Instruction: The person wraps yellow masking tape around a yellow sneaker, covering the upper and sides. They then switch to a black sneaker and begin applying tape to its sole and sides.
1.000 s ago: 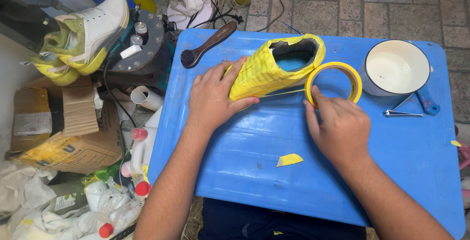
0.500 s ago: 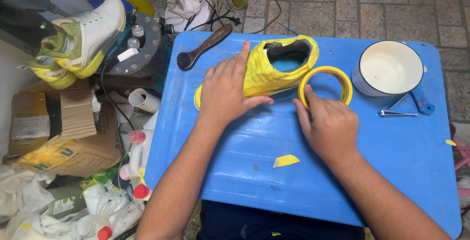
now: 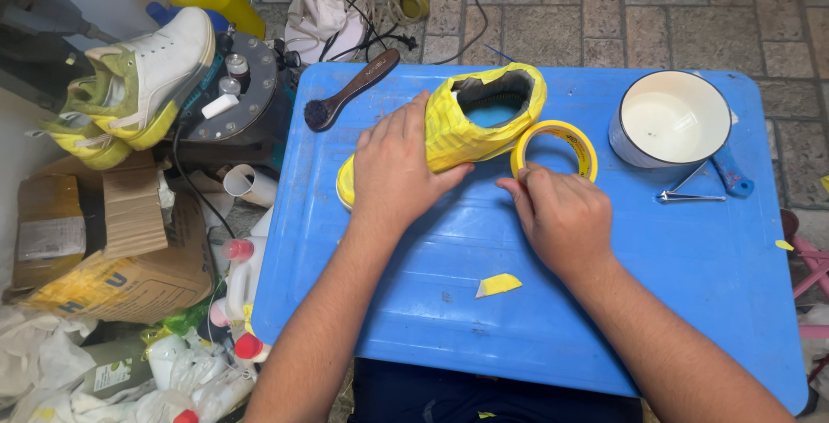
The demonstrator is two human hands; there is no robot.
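While the left hand (image 3: 399, 168) lay flat, palm down, pressing the toe of the yellow-taped shoe (image 3: 471, 121) on the blue table (image 3: 604, 302), the right hand (image 3: 561, 216) pinched the near edge of the yellow tape roll (image 3: 554, 148) — just beside the shoe. Farther out: a brush (image 3: 350, 91), white bowl (image 3: 669, 119), tweezers (image 3: 691, 192), a tape scrap (image 3: 499, 285).
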